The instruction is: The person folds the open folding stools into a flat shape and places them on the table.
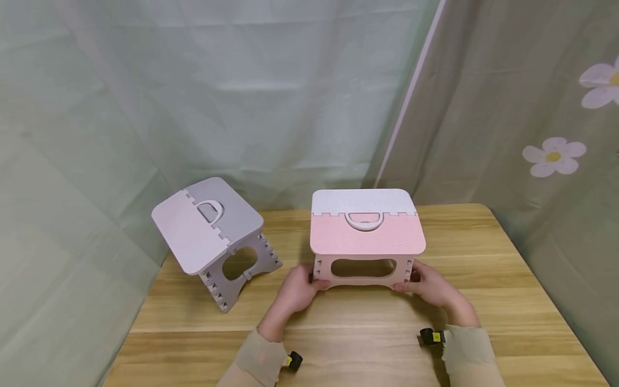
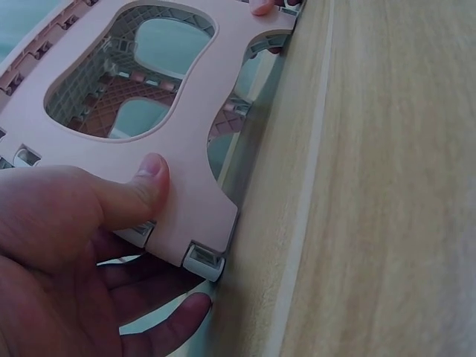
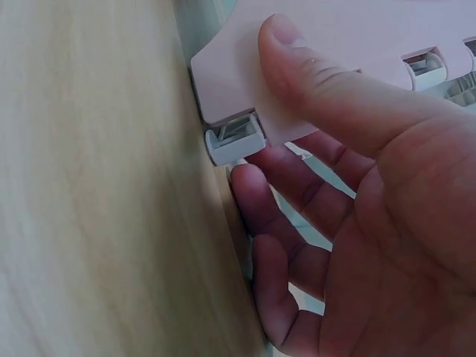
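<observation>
A pink and white folding step stool (image 1: 367,236) stands unfolded on the table, its handle lying flat on top. My left hand (image 1: 298,287) grips the lower left corner of its front leg panel, thumb on the front face and fingers behind the edge, as the left wrist view shows at the pink panel (image 2: 195,186). At the opposite lower corner, my right hand (image 1: 432,286) holds the panel the same way; in the right wrist view the thumb (image 3: 286,56) presses the pink face and the other fingers curl behind. Parts of those fingers are hidden by the stool.
To the left stands a second folding stool (image 1: 208,226), grey and pale pink, turned at an angle. Both stools are on a wood-grain table (image 1: 358,333). Pale green curtains (image 1: 266,97) hang behind, with a flowered grey-brown curtain (image 1: 483,118) at the right.
</observation>
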The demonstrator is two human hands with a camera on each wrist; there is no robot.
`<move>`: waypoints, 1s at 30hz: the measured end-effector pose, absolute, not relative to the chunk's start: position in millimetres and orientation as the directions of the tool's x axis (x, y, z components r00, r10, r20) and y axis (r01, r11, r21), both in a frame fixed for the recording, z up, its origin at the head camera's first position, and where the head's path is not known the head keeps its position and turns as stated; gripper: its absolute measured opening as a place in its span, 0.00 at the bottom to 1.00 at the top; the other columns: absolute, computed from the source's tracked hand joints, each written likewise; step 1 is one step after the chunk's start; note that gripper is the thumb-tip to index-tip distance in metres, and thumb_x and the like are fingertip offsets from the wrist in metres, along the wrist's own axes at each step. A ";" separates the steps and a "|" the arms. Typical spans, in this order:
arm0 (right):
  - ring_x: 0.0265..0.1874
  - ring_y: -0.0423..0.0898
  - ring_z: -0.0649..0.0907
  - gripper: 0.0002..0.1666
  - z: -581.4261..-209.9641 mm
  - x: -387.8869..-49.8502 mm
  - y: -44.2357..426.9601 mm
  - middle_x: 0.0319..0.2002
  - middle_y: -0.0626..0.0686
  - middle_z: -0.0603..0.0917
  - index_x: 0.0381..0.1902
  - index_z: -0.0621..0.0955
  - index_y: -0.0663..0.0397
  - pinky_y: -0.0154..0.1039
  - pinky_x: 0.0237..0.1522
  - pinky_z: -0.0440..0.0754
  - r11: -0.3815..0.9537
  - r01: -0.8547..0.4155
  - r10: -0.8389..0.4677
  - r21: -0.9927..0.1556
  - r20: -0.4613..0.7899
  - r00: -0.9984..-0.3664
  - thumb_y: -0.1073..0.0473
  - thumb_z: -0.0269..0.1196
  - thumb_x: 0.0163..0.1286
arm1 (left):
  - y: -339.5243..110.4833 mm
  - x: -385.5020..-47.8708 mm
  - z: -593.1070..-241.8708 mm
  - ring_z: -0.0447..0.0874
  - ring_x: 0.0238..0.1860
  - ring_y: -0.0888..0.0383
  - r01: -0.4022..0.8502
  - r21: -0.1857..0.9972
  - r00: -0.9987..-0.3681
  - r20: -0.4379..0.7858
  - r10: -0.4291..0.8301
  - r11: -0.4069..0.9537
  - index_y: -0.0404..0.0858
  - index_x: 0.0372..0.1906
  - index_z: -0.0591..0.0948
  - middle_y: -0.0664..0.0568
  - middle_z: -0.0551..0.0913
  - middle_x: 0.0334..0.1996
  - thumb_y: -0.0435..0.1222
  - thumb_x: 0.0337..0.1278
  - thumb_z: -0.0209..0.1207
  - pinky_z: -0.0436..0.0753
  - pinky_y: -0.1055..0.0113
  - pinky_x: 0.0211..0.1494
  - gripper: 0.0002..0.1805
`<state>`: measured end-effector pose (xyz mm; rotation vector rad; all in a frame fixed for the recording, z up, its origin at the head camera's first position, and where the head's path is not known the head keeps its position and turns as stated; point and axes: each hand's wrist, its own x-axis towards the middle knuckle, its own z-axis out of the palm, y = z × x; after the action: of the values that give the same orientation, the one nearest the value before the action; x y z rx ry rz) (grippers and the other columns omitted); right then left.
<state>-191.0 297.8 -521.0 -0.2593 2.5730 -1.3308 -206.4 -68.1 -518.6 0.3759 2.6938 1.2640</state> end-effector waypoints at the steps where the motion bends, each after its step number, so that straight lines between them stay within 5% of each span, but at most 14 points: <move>1: 0.51 0.52 0.81 0.36 -521.0 -191.0 297.8 0.51 0.52 0.87 0.70 0.79 0.55 0.54 0.58 0.76 0.572 -0.049 -0.260 -0.819 -0.125 -0.957 0.48 0.76 0.69 | -67.9 -206.2 -518.6 0.83 0.42 0.55 0.164 0.768 -0.959 -0.022 0.281 0.620 0.37 0.52 0.87 0.50 0.89 0.44 0.42 0.67 0.73 0.83 0.52 0.50 0.16; 21: 0.44 0.52 0.81 0.31 -514.9 -187.1 287.8 0.45 0.53 0.86 0.64 0.80 0.59 0.48 0.49 0.77 0.621 0.004 -0.200 -0.784 -0.163 -0.966 0.52 0.76 0.69 | -67.4 -206.5 -520.6 0.81 0.38 0.57 0.163 0.751 -0.961 -0.027 0.276 0.640 0.38 0.50 0.87 0.52 0.88 0.40 0.42 0.66 0.74 0.82 0.55 0.47 0.15; 30: 0.50 0.53 0.82 0.27 -518.3 -188.5 287.6 0.51 0.55 0.88 0.63 0.80 0.59 0.52 0.55 0.78 0.624 -0.038 -0.220 -0.780 -0.129 -0.967 0.55 0.74 0.72 | -67.1 -207.1 -518.5 0.82 0.39 0.57 0.160 0.758 -0.961 -0.027 0.275 0.633 0.40 0.51 0.88 0.52 0.88 0.43 0.42 0.67 0.73 0.83 0.54 0.49 0.14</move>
<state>-188.5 287.6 -518.3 -0.2121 2.6357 -1.2592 -207.1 -67.1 -518.5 0.3639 2.7104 1.2370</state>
